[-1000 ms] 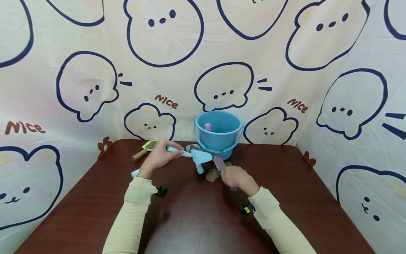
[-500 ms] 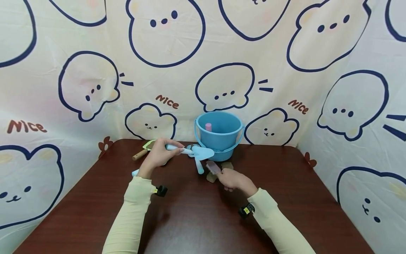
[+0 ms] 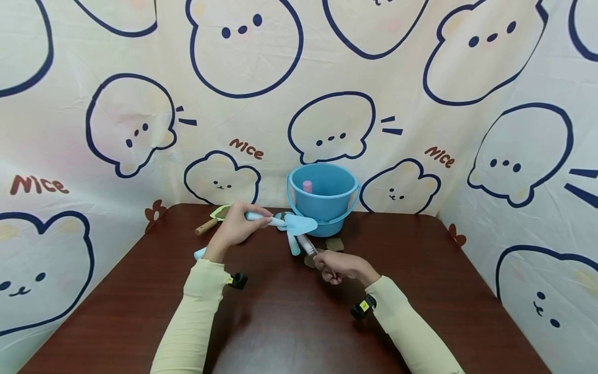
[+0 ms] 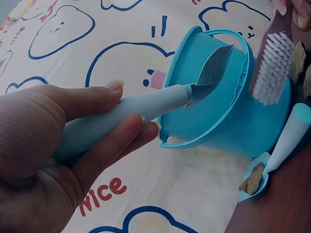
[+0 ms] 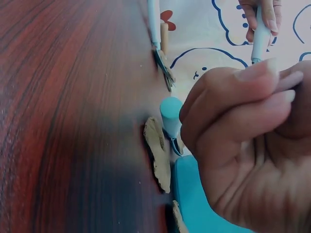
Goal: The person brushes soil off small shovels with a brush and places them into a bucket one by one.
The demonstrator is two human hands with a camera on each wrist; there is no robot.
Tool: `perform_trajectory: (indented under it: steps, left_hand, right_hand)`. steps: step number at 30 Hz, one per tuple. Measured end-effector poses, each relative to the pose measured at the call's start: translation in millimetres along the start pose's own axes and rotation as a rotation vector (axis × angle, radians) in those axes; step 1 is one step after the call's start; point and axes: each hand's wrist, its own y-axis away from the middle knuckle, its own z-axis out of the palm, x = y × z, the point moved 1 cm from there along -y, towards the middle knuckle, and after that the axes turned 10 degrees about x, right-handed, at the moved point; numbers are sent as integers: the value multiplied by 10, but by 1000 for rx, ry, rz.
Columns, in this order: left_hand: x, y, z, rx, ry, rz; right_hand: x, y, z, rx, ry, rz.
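Note:
My left hand [image 3: 237,226] pinches the pale handle of a small light-blue trowel [image 3: 301,225], held up in front of the bucket. In the left wrist view its metallic-looking blade overlaps the blue bucket [image 4: 194,116]. My right hand [image 3: 340,265] grips a mauve-backed brush [image 4: 274,68] by its handle, white bristles showing. The brush head lies just below the trowel blade in the head view. Under the right hand, flat brown clay-like pieces [image 5: 158,155] lie on the table. A second light-blue hand tool [image 4: 289,141] rests by the bucket with a brown lump in its scoop.
The blue bucket stands at the table's back edge against the patterned cloth, with a pink stick [image 3: 307,186] inside. To the left lie a green-rimmed tool with a wooden handle [image 3: 206,227] and another light-blue handle [image 3: 199,254], partly hidden by the left wrist.
My right hand has moved the brush left and slightly down, from beside the trowel's tip to below its blade, and turned it so the bristles show. The left hand and trowel have shifted only slightly.

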Motion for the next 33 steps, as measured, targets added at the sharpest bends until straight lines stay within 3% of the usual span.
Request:
perform_trajectory:
  steps: [3,10,16,22,27,33]
  left_hand:
    - [139,26,-17,-8,-7,-3]
    - [-164,-84,100,-16,28,-13]
    - [-244,-98,184,-62,65,-29]
    - [-230,-89,179,-90,14,-29]
    - [-218,-82,150,-152,-48,-14]
    - [-221,-57,126,-201,-69,-39]
  right_hand:
    - [-11,-8,-11,-26,12,-38]
    - [38,-87,-38,-82,-75,-147]
    - [62,-109,-55,-108,-208,-224]
    - [49,-108,-63,-100,-262,-243]
    - [32,-90,-70,-106,-268,-251]
    - [36,-74,-96,-111,-287,-264]
